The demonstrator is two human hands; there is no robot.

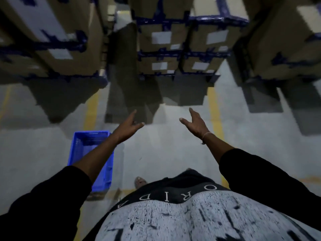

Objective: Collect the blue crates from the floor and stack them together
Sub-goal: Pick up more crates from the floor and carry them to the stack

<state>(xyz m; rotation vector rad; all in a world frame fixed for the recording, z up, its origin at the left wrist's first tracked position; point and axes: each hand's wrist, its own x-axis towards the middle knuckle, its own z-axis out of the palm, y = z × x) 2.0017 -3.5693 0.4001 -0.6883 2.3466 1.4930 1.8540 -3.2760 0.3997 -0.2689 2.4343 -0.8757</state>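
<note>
While both hands, left point(129, 125) and right point(194, 121), hang open-fingered and empty, the blue crate point(92, 153) looks stiff, light, best gripped at its rim.

Both arms outstretched; left hand point(129, 125), right hand point(195, 123) spread, holding nothing.

Dim warehouse aisle, grey concrete floor point(165, 146), yellow painted floor lines point(91, 110), stacked cardboard boxes point(175, 37) bearing white labels, dark blue rack frames point(163, 20) between tiers, shadows beneath the stacks
</note>
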